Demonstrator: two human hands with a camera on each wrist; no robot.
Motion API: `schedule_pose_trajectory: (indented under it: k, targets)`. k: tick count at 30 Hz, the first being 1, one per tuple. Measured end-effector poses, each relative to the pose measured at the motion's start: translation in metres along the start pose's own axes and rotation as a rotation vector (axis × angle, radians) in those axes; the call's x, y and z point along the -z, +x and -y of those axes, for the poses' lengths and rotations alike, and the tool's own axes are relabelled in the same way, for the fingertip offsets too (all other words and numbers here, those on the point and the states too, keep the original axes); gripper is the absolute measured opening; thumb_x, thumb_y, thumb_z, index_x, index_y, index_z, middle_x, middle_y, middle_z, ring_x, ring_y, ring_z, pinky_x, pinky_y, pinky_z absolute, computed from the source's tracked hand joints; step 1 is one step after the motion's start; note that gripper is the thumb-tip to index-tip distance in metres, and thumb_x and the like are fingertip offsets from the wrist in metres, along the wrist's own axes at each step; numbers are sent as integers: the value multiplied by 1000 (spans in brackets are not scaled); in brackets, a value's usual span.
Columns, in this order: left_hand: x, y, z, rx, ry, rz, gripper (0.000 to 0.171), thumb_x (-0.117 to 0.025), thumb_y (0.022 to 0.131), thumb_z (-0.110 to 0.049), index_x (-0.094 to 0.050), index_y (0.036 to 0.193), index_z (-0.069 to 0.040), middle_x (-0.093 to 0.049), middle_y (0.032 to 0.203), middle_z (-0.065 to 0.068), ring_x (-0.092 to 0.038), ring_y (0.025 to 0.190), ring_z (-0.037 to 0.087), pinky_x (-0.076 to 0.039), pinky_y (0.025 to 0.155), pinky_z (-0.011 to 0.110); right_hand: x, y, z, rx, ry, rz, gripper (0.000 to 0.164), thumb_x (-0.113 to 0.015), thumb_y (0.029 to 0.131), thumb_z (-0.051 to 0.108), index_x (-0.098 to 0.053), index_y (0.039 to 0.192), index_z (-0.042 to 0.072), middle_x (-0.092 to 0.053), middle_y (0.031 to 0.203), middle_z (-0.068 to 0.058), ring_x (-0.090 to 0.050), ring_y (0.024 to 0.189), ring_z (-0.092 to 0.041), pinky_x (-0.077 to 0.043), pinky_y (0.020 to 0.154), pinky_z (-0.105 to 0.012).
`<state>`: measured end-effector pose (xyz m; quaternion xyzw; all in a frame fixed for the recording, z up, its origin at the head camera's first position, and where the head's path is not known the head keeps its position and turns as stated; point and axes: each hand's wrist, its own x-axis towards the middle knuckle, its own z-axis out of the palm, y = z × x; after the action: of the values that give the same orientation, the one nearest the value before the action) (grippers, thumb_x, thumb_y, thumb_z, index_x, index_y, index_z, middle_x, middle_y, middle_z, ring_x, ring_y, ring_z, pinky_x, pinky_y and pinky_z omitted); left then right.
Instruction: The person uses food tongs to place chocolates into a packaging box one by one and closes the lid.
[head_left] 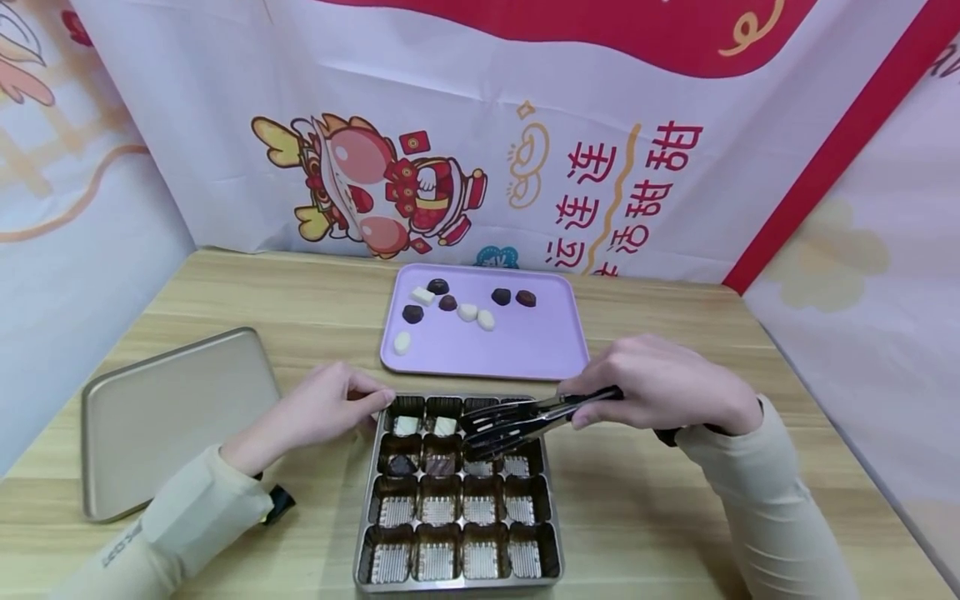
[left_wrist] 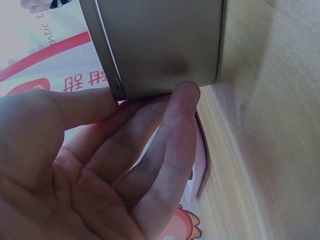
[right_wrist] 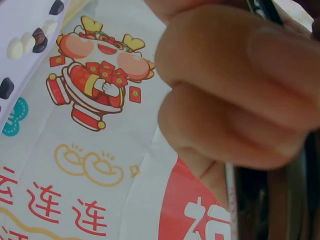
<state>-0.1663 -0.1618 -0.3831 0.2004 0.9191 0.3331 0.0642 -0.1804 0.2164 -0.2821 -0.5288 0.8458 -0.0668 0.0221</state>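
Far left, a matt metal lid (head_left: 176,425), flat and round-cornered, lies on the pale wood-grain tabletop (head_left: 645,517). Next, the left hand (head_left: 318,408), thumb and fingers clamped on the square tin's (head_left: 459,586) upper-left corner, lower centre! Inside, glossy brown moulded cups with ribbed floors; white squares (head_left: 407,426) sit top left, dark pieces (head_left: 402,465) one row below. Upper centre, a smooth lilac tray (head_left: 525,350) carries scattered rounded chocolates (head_left: 501,297). Now the slotted black tongs (head_left: 558,408), covering cups at the tin's upper right, their bite impossible to tell. Right of centre, the right hand (head_left: 652,383) clamps their handles. Behind, creased printed cloth (head_left: 525,100).
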Motion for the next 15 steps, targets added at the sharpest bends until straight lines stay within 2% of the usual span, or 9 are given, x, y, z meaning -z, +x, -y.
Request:
schedule_pose_trajectory:
  k: [5,15]
  targets:
    - [0,1,-1,3,7,-3,17,-60,94,-27,-74,98,-18,-67,87,-9,-50,53,12,-43,64,33,-1,1,-2,-6,22,20,36,-55,89,55,-69,110,29,-53,81,31,-44,58,6,-37,53,-15]
    - [-1,1,0,10,13,-3,18,-60,94,-28,-74,100,-18,-68,94,-6,-52,57,11,-44,70,34,-4,4,-4,-33,31,51,38,-58,87,57,-70,111,31,-55,84,32,-49,64,3,-39,56,-16]
